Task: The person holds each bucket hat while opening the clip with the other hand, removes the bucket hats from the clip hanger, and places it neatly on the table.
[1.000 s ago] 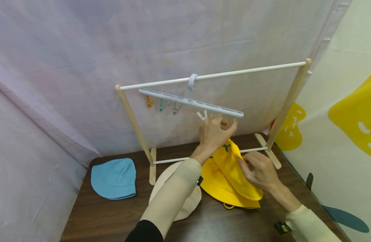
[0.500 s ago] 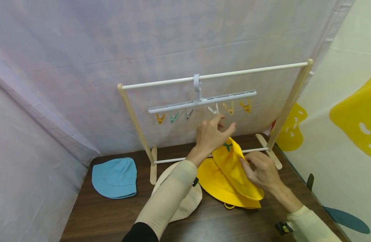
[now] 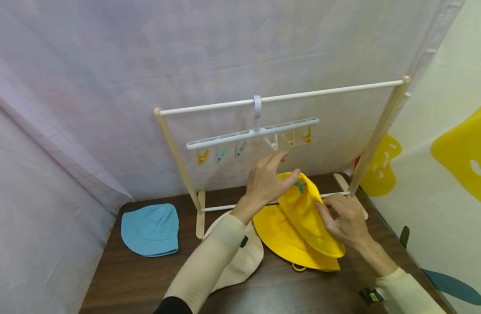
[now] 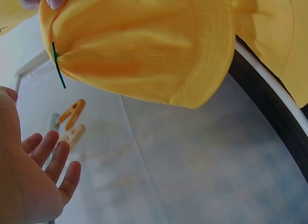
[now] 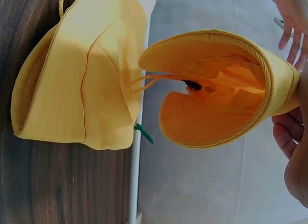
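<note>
My right hand [image 3: 346, 220] pinches a yellow hat [image 3: 308, 213] by its edge, raised above the table, with a green sprout-shaped piece at its crown. In the right wrist view the hat's opening faces the camera, and a cord with a black toggle shows inside. My left hand [image 3: 265, 181] has its fingers spread beside the crown, just below the clips, and holds nothing. A second yellow hat [image 3: 275, 237] lies beneath the held one. Above hangs a pale clip hanger [image 3: 224, 138] with several clips, among them an orange one [image 3: 305, 136] and a white one [image 3: 272, 142].
The hanger hooks onto the white top bar [image 3: 334, 91] of a wooden-legged rack. A blue hat [image 3: 151, 231] lies at the left of the brown table [image 3: 118, 279]. My left forearm partly covers a cream hat [image 3: 250, 257]. Cloth walls stand behind and beside.
The hanger has swung from sloping down rightward to sloping up rightward. My left hand has left the right-hand clips and drawn back down and left. The held hat stays in my right hand.
</note>
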The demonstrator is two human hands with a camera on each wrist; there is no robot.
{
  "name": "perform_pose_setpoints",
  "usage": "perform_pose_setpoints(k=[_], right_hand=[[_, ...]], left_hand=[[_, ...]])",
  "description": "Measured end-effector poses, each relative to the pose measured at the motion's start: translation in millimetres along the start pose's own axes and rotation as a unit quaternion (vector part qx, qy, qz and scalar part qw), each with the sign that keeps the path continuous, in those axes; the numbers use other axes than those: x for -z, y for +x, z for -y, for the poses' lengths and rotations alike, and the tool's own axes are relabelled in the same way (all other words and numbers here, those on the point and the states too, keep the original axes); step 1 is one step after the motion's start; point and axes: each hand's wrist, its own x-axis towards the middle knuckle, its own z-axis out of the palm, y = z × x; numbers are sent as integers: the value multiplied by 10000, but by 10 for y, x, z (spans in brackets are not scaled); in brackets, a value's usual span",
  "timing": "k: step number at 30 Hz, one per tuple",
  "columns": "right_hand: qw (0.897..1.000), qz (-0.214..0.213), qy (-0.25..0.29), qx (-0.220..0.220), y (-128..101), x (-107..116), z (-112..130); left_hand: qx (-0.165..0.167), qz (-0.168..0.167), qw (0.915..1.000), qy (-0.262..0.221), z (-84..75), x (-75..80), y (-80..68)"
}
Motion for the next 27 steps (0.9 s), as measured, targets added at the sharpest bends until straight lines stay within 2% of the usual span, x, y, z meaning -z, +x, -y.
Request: perform_pose_setpoints(k=[9,16,21,27], right_hand=[[9995,-169,-96,-262,-50,79,-42],[9986,-337,37,-401,-64,140,-70],[9977,-401,38,-538,-61,214,-80],[9961,-533,23,-698,-87,297,-120]], left_hand=[[6,429,9991,57,60,92,-165],[209,716,9972,7,153,178,-310],[302,763,9966,27,241,248,-419],[207,691,9973,154,342,326,-534]])
